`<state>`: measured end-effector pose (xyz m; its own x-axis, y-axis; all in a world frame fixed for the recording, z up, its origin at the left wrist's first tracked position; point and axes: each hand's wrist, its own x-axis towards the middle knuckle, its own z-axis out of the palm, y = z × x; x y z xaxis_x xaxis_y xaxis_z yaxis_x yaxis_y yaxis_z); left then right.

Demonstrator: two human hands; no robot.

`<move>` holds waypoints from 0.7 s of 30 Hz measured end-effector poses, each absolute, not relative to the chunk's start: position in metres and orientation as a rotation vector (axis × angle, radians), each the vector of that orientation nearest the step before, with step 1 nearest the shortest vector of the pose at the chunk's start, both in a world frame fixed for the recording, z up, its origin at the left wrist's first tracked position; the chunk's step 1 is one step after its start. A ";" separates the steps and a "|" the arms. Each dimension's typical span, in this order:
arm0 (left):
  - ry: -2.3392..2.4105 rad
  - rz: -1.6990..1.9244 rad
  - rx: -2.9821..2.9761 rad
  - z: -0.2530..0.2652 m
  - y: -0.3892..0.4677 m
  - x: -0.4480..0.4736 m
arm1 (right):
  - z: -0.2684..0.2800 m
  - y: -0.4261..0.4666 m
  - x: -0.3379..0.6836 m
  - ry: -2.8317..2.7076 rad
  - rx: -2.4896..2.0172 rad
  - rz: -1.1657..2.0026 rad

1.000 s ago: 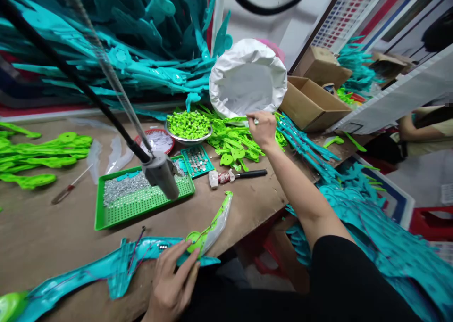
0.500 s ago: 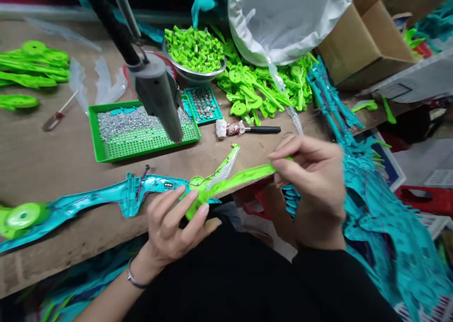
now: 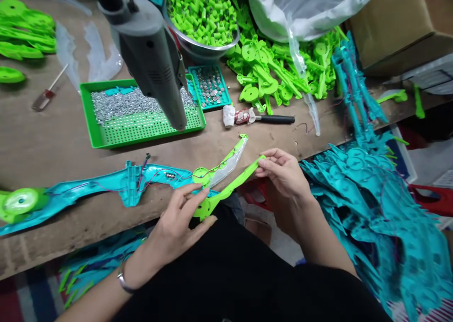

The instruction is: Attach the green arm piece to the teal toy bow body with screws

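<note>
My right hand (image 3: 283, 173) pinches the narrow tip of a long green plastic shell piece (image 3: 231, 190). At its wide end, my left hand (image 3: 186, 213) has its fingers above and thumb below, closed on the piece. Just behind lies a long blue plastic half-shell (image 3: 95, 180) with thin wires and small metal parts inside. A curved green arm (image 3: 226, 164) with a clear plastic insert (image 3: 231, 166) sits at the shell's right end. A round green part (image 3: 23, 202) is at its left end. My left fingers partly cover where the blue shell meets the green arm.
A grey electric screwdriver (image 3: 152, 58) hangs over a green tray of screws (image 3: 148, 136). Behind are a metal bowl (image 3: 203, 51) of green pieces and a heap of green parts (image 3: 269, 77). A hammer (image 3: 255, 118) lies nearby. Blue shells (image 3: 382, 218) pile up at right.
My right hand has moved down and left with the green piece's tip, and the piece has turned to slope more steeply. My left hand stays at its wide end. The view has shifted closer.
</note>
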<state>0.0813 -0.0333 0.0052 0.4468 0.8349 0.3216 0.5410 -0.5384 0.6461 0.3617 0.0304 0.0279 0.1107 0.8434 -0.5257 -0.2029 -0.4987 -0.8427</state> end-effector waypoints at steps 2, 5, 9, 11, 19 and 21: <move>1.143 0.814 2.334 0.004 -0.032 0.083 | 0.019 0.035 0.363 -0.622 -1.544 1.526; 1.133 0.798 2.482 0.000 -0.026 0.089 | 0.010 0.046 0.365 -0.638 -1.565 1.528; 1.237 0.865 2.643 -0.009 -0.012 0.104 | 0.000 0.068 0.370 -0.763 -1.567 1.471; 1.328 0.853 2.656 -0.016 -0.006 0.112 | -0.006 0.080 0.371 -0.812 -1.576 1.416; 1.434 0.802 2.577 -0.034 0.002 0.120 | -0.019 0.104 0.369 -0.892 -1.690 1.389; 1.421 0.798 2.558 -0.036 0.002 0.120 | -0.019 0.105 0.369 -0.894 -1.709 1.393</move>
